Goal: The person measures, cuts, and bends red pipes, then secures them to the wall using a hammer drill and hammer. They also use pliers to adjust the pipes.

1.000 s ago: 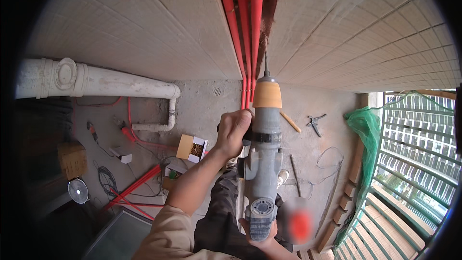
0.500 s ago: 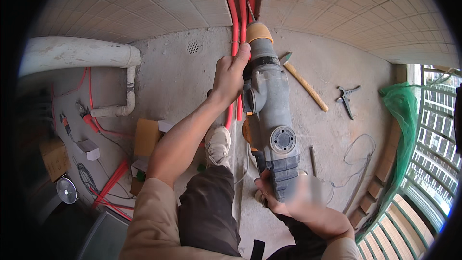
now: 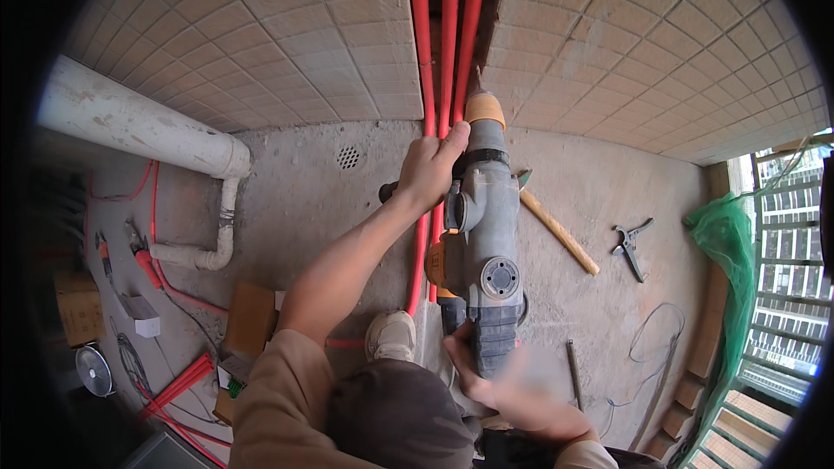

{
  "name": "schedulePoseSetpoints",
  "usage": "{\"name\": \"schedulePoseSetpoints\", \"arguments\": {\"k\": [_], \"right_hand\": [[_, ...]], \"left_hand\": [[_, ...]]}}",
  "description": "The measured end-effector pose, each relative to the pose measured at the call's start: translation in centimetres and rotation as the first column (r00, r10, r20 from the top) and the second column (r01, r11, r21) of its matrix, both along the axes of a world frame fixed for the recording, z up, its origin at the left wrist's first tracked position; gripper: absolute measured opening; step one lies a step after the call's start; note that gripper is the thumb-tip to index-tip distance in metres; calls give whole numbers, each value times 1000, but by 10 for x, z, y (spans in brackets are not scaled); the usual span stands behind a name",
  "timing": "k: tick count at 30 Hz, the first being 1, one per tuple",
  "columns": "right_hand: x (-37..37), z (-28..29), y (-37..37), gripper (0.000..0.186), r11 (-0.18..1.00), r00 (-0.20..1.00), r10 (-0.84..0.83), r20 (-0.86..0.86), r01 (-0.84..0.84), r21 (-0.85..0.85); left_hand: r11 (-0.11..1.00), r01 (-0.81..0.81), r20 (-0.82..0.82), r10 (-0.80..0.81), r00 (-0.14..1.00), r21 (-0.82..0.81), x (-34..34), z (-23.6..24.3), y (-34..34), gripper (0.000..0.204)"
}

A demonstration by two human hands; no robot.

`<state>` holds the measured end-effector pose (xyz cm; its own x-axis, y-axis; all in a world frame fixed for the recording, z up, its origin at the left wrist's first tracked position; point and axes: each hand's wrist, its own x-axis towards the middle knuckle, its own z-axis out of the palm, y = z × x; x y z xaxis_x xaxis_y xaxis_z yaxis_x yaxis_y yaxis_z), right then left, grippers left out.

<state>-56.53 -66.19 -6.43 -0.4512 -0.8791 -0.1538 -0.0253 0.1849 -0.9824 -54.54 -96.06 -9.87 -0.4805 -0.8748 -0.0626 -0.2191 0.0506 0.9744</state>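
Note:
Both of my hands are on a large grey rotary hammer drill [image 3: 493, 217] with a yellow-orange collar, which points away from me. My left hand [image 3: 431, 169] is closed at its front, on or beside the dark side handle [image 3: 388, 192], thumb along the body behind the collar. At the rear, my right hand [image 3: 473, 375] wraps the back grip; part of it is blurred. The short bit [image 3: 476, 78] reaches the right edge of a vertical slot in the tiled wall, beside several red pipes [image 3: 448, 43]. Whether its tip touches the wall I cannot tell.
A wooden-handled hammer [image 3: 560, 233] and pipe cutters [image 3: 630, 248] lie on the concrete floor to the right. Green netting [image 3: 725, 234] hangs by the railing. On the left are a white drainpipe [image 3: 148, 117], cardboard boxes [image 3: 252, 320], cables and a small fan [image 3: 94, 370].
The view has tilted up, showing more tiled wall. The bit has shifted from in front of the red pipes to the slot's right edge. Both hands keep their hold on the drill.

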Motion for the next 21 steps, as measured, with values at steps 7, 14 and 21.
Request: {"name": "schedulePoseSetpoints", "arguments": {"k": [7, 14, 21], "right_hand": [[10, 18, -34, 19, 981, 963, -88, -254, 40, -188], [19, 2, -28, 17, 974, 946, -89, -311, 18, -224], [4, 7, -27, 22, 981, 901, 53, -431, -128, -147]], "left_hand": [[999, -36, -42, 34, 999, -25, 3, -4, -14, 71], [997, -11, -103, 19, 994, 81, 2, -18, -15, 72], [989, -70, -179, 93, 979, 128, -2, -1, -1, 64]]}}
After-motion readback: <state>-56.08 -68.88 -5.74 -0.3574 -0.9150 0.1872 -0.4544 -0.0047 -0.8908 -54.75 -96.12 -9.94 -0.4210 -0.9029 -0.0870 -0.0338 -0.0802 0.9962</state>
